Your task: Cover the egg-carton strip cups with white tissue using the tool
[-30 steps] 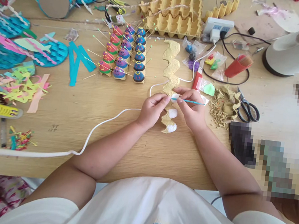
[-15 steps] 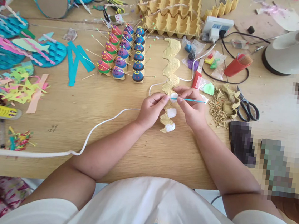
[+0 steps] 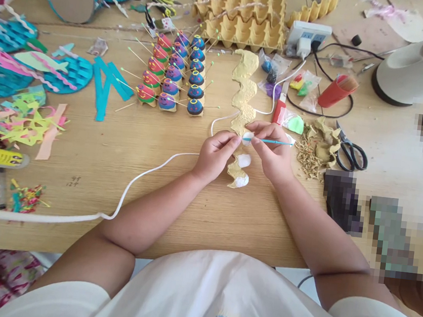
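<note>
A strip of yellow egg carton (image 3: pixel 245 93) stretches away from me down the middle of the table. My left hand (image 3: pixel 214 156) is closed on its left edge, thumb and fingers pinching it near a white clay patch (image 3: pixel 247 136). In my right hand (image 3: pixel 275 153) a thin blue modelling tool (image 3: pixel 272 142) is pinched between thumb and fingers, its left end against that white patch. Two nearer bumps of the strip carry smooth white clay (image 3: pixel 244 160). My fingers partly hide the cup between the hands.
Painted egg-cup caterpillars (image 3: pixel 173 73) with pins stand behind to the left, egg trays (image 3: pixel 246 17) at the back. Bags of coloured clay (image 3: pixel 304 85), a red cup (image 3: pixel 337 91), scissors (image 3: pixel 350 149) and carton scraps (image 3: pixel 318 145) lie right. A white cable (image 3: pixel 132 185) crosses the left side.
The hands keep nearly the same place; the strip and the tool's end have shifted very slightly right. The view has moved a little.
</note>
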